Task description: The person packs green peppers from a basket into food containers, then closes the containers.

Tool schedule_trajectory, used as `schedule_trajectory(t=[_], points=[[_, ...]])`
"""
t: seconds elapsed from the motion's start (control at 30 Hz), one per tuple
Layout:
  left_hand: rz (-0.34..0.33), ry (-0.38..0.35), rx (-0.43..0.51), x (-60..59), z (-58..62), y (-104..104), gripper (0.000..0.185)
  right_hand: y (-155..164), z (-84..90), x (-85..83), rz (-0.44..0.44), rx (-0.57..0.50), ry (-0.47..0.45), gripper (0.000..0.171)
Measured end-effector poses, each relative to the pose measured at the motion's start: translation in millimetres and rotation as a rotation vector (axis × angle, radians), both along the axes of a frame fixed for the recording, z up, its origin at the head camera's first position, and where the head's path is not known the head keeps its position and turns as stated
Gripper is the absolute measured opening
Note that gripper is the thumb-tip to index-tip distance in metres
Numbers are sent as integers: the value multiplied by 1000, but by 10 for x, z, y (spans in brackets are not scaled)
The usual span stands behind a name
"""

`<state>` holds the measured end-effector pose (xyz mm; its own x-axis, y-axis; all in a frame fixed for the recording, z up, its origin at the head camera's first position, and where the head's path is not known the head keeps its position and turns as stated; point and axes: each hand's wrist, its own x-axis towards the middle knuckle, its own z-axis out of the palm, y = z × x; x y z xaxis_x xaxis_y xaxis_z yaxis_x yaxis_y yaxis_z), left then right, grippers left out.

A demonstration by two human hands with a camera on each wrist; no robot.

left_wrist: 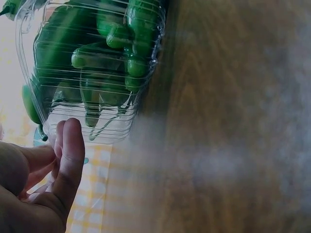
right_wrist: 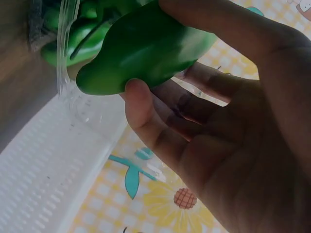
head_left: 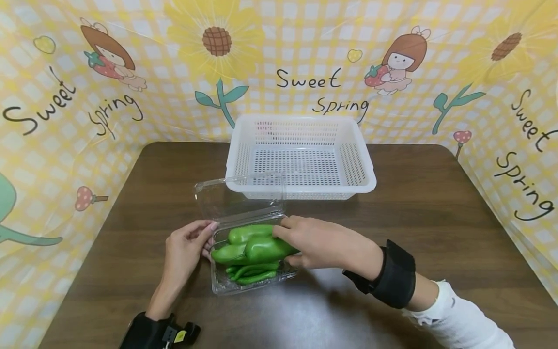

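Observation:
A clear plastic clamshell container [head_left: 216, 286] rests on the table with its lid [head_left: 240, 198] raised at the back. My left hand [head_left: 183, 249] pinches the container's left rim between thumb and fingers. At the opposite end my right hand [head_left: 320, 242] holds a large green pepper [head_left: 267, 248], fingers and thumb around its end; the right wrist view shows this pepper [right_wrist: 141, 53] over the container's wall. Other large green peppers [head_left: 250, 233] lie beside it. Several thin green chili peppers [head_left: 255, 277] lie at the container's front. In the left wrist view, peppers [left_wrist: 63, 43] show through the ribbed plastic.
Behind the container stands a white perforated plastic basket [head_left: 301, 189], overlapped at its front left by the raised lid. The brown wooden table [head_left: 436, 218] extends to both sides. A yellow checked cloth [head_left: 301, 48] with printed flowers and figures surrounds its back and sides.

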<state>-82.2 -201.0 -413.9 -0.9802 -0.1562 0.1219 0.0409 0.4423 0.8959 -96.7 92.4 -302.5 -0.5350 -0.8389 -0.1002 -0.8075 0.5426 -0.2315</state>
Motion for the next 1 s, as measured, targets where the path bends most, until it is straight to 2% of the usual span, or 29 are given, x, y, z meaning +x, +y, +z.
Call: schedule_trajectory(t=[0.37,0.47,0.63,0.73,1.0], points=[[10,-17,7,-11,22,13,20,-132,-127,64,57,-7,11,41],[6,-25,11,5,96,50,19,-167,-183,91,71,7,27,40],[-3,-30,-3,68,306,135,17,-216,-253,127,76,20,74,38],[-3,-34,-12,92,384,162,17,-226,-293,145,75,21,84,41],[4,-36,8,99,394,162,17,-195,-407,183,83,-30,131,42]])
